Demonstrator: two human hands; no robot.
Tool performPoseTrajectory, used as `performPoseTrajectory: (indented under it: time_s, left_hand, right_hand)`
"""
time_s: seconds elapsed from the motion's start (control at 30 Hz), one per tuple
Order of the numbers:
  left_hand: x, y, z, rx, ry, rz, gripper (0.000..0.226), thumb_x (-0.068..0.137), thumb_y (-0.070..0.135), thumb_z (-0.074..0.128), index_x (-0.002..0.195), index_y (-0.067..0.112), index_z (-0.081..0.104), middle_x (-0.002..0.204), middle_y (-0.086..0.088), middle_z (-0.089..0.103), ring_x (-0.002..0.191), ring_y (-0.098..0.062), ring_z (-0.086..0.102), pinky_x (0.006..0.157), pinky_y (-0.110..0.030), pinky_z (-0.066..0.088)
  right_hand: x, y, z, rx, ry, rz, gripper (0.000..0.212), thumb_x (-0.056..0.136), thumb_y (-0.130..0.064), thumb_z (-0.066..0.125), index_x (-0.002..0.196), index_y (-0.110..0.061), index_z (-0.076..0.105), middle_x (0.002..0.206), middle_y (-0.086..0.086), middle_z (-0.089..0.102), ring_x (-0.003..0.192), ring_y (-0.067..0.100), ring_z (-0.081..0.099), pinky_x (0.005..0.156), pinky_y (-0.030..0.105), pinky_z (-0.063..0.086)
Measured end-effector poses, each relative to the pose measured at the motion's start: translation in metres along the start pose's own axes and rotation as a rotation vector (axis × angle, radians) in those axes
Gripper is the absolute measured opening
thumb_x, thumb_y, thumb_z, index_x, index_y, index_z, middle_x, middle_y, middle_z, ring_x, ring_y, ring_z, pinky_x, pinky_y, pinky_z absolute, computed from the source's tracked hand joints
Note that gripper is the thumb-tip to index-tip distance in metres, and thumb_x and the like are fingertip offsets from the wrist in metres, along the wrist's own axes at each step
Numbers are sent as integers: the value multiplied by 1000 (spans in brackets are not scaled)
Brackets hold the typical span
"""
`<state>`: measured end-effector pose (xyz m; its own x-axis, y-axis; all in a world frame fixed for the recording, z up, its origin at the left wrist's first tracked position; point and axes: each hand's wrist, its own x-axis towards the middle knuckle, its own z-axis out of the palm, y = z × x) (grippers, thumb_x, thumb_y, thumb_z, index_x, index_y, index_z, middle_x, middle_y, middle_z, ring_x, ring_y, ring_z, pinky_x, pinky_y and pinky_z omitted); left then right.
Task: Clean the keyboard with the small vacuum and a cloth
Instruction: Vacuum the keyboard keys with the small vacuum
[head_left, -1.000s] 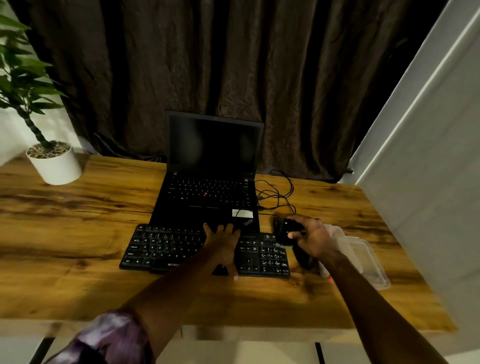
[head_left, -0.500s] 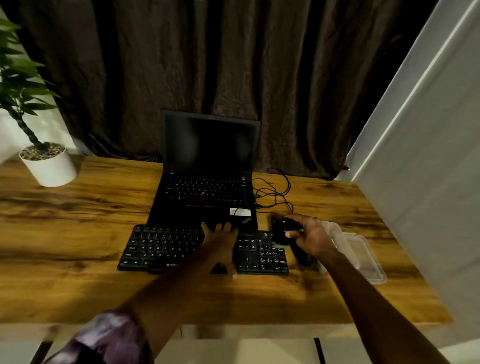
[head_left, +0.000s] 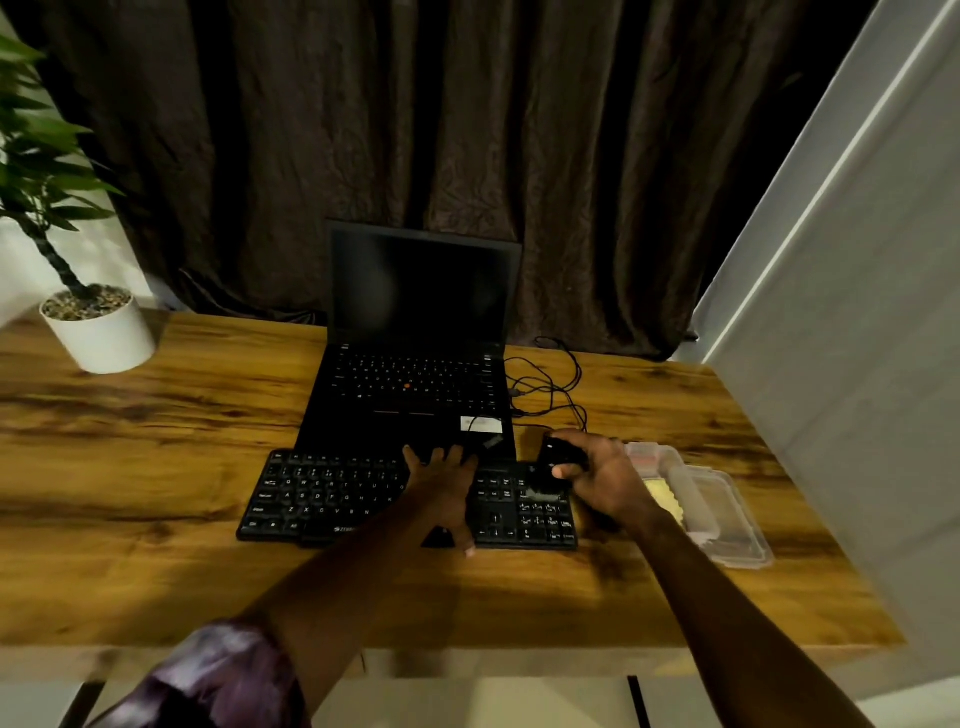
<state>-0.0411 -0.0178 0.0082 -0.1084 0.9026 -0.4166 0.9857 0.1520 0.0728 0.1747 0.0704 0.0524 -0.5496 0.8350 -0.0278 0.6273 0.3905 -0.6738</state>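
1. The black keyboard (head_left: 332, 499) sat on the wooden table (head_left: 156, 467), right up against the front edge of an open laptop (head_left: 415, 364) with a dark screen.
2. The left hand (head_left: 441, 488) lay flat on the middle of the keyboard, fingers straight and a bit spread, tips reaching the laptop's front edge. It wasn't gripping anything, just pressing down.
3. The right hand (head_left: 608, 478) had its fingers and thumb curled round the small black vacuum (head_left: 558, 457), holding it over the far right corner of the keyboard, above the number pad. Couldn't tell whether the nozzle actually touched the keys.
4. Just right of that hand was a clear plastic box (head_left: 727, 514), with a yellow thing (head_left: 662, 499) at its left edge. Cloth or sponge, too blurry to say.
5. A tangle of black cables (head_left: 550, 384) lay beside the laptop's right side.
6. A white plant pot (head_left: 101, 332) stood at the far left corner, and a dark curtain (head_left: 363, 130) hung behind the table.
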Motion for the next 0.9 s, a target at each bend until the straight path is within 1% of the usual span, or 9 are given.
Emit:
performPoseTrajectory:
  time_s: [0.03, 0.07, 0.2, 0.27, 0.37, 0.53, 0.67, 0.77, 0.9]
  left_hand:
    - [0, 0, 0, -1, -2, -1, 135, 56, 58, 87, 158, 19, 7, 163, -12, 8, 150, -37, 7, 110, -76, 1]
    - [0, 0, 0, -1, -5, -2, 135, 56, 58, 87, 158, 19, 7, 163, -12, 7, 150, -37, 6, 110, -76, 1]
    - [1, 0, 1, 2, -3, -7, 135, 56, 58, 87, 158, 19, 8, 163, -13, 7, 150, -37, 7, 110, -76, 1]
    - [1, 0, 1, 2, -2, -7, 135, 55, 58, 87, 158, 20, 9, 163, -13, 8, 149, -37, 7, 110, -76, 2]
    - [2, 1, 0, -4, -11, -12, 138, 53, 57, 89, 158, 20, 8, 162, -13, 10, 149, -36, 7, 110, -76, 3]
    - [0, 1, -1, 6, -24, -17, 139, 53, 59, 88, 158, 20, 6, 163, -13, 7, 150, -37, 5, 110, -77, 3]
    - [1, 1, 0, 13, -17, -13, 137, 54, 59, 88, 158, 19, 7, 163, -13, 7, 150, -37, 6, 110, -77, 2]
    - [1, 1, -1, 14, -24, -12, 136, 57, 59, 87, 158, 19, 6, 163, -13, 5, 150, -37, 4, 110, -76, 1]
    - [1, 1, -2, 19, -23, -12, 136, 56, 58, 87, 158, 19, 6, 164, -14, 5, 150, -37, 4, 110, -76, 1]
  right_hand:
    - [-2, 5, -6, -24, 1, 4, 49, 88, -2, 67, 131, -23, 60, 117, -2, 64, 109, 13, 58, 83, 12, 48]
    - [-5, 9, -12, -47, 6, 0, 49, 87, -1, 67, 131, -22, 60, 117, -1, 64, 109, 13, 58, 83, 11, 46]
    - [-9, 15, -20, -89, 15, 12, 51, 87, -2, 66, 132, -23, 59, 115, 2, 67, 109, 17, 59, 94, 34, 54]
    - [-5, 14, -13, -87, 9, -1, 52, 86, -3, 67, 130, -29, 60, 117, 1, 68, 109, 17, 61, 96, 38, 54]
    - [1, 3, 7, -52, 2, -40, 51, 85, -7, 69, 127, -34, 62, 113, -1, 69, 104, 15, 64, 93, 35, 56]
    - [3, -9, 18, 39, 11, -27, 51, 86, -4, 70, 129, -28, 61, 113, -2, 67, 106, 17, 64, 88, 33, 58]
    - [-3, 10, -6, -13, 7, 31, 51, 87, -1, 66, 128, -29, 61, 112, -5, 64, 110, 16, 60, 94, 33, 55]
    - [-5, 20, -16, -81, 31, 12, 51, 85, 0, 67, 129, -25, 61, 115, -4, 67, 111, 15, 61, 98, 38, 53]
    - [-1, 7, -1, -63, 4, -11, 51, 85, -8, 68, 126, -37, 60, 116, -1, 67, 108, 17, 62, 91, 39, 58]
